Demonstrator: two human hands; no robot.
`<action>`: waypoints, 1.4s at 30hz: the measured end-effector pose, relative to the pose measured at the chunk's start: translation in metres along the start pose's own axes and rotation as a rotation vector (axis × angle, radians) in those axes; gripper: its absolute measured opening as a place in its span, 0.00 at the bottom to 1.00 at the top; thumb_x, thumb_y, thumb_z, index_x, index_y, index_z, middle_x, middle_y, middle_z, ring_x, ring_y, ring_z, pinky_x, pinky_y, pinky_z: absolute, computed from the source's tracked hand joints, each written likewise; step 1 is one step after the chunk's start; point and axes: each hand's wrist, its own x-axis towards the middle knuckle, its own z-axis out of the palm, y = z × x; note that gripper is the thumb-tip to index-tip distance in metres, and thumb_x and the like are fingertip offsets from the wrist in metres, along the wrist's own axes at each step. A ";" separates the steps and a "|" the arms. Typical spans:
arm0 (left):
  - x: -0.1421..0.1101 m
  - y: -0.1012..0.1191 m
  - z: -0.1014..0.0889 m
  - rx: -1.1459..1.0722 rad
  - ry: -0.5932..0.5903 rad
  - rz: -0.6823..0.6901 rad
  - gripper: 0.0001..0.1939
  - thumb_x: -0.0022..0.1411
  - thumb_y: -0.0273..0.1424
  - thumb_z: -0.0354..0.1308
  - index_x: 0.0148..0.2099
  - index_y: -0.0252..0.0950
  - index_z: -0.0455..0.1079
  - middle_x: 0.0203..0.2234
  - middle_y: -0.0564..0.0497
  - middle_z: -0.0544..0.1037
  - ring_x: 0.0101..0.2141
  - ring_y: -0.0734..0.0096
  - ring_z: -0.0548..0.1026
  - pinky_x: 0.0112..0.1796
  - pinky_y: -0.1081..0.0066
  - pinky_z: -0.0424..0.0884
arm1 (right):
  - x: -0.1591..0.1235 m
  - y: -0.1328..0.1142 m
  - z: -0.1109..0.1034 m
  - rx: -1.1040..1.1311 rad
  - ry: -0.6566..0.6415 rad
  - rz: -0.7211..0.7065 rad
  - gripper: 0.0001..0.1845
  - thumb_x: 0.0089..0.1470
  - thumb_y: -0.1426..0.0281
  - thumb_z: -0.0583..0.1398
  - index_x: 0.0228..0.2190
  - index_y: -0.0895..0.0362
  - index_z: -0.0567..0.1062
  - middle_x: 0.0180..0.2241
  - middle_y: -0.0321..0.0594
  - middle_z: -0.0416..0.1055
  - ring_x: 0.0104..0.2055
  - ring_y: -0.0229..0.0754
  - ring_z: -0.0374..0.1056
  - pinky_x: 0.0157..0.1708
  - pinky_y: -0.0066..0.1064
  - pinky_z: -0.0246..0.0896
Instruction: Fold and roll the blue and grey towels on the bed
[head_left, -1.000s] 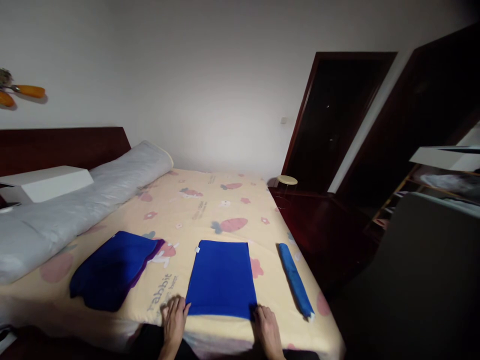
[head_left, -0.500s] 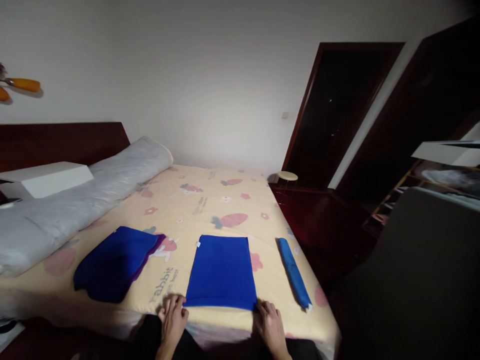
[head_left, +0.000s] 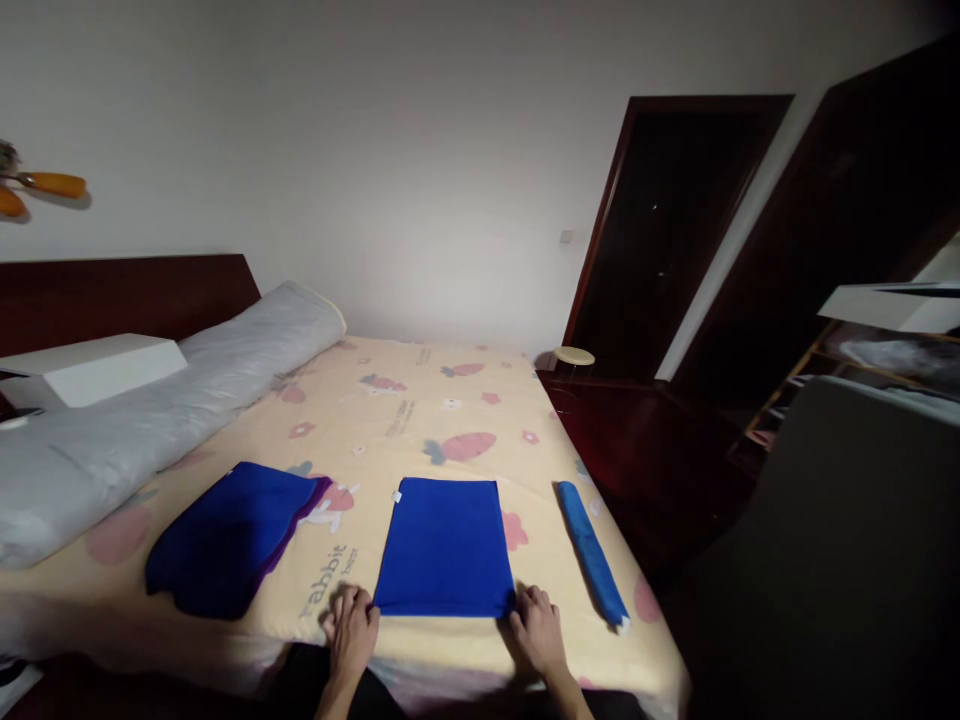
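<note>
A flat blue towel point(head_left: 445, 545) lies squared on the bed in front of me, a small white tag at its far left corner. Its near edge looks slightly turned up. At the near left corner, my left hand point(head_left: 352, 628) has its fingers curled and closed on the edge. My right hand point(head_left: 537, 628) pinches the near right corner in the same way. To the right lies a rolled blue towel point(head_left: 592, 555) with a whitish end toward me. On the left are blue cloths point(head_left: 232, 535), loosely layered, with a purple one showing along the side.
The bed point(head_left: 420, 425) has a cream sheet printed with carrots and rabbits. A long grey rolled bedding bundle point(head_left: 217, 365) and a white box point(head_left: 112, 370) sit by the headboard point(head_left: 135, 295). Past the bed's right edge stand a stool point(head_left: 574, 356) and a dark chair back point(head_left: 840, 540).
Both hands have shifted slightly away from me along with the towel's near edge, which looks a little more turned in. The view has tilted up a bit.
</note>
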 end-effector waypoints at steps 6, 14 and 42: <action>0.016 0.010 -0.015 0.088 -0.148 -0.064 0.16 0.62 0.31 0.45 0.38 0.41 0.75 0.42 0.47 0.74 0.48 0.58 0.68 0.48 0.57 0.59 | 0.008 -0.006 0.002 -0.035 -0.010 0.054 0.18 0.55 0.66 0.52 0.44 0.55 0.75 0.48 0.48 0.72 0.50 0.51 0.66 0.47 0.40 0.57; 0.022 0.023 -0.004 0.194 -0.147 -0.142 0.15 0.59 0.31 0.48 0.44 0.36 0.73 0.49 0.41 0.72 0.52 0.53 0.66 0.48 0.54 0.59 | -0.001 -0.015 0.000 -0.091 0.126 0.031 0.17 0.53 0.71 0.54 0.44 0.55 0.73 0.39 0.44 0.71 0.43 0.50 0.66 0.44 0.39 0.56; -0.005 0.053 0.025 0.044 0.136 0.138 0.17 0.62 0.23 0.48 0.47 0.42 0.74 0.43 0.48 0.76 0.45 0.62 0.73 0.45 0.62 0.66 | 0.001 -0.065 0.018 -0.020 0.225 -0.251 0.22 0.49 0.83 0.51 0.40 0.51 0.74 0.41 0.41 0.72 0.46 0.49 0.64 0.49 0.41 0.53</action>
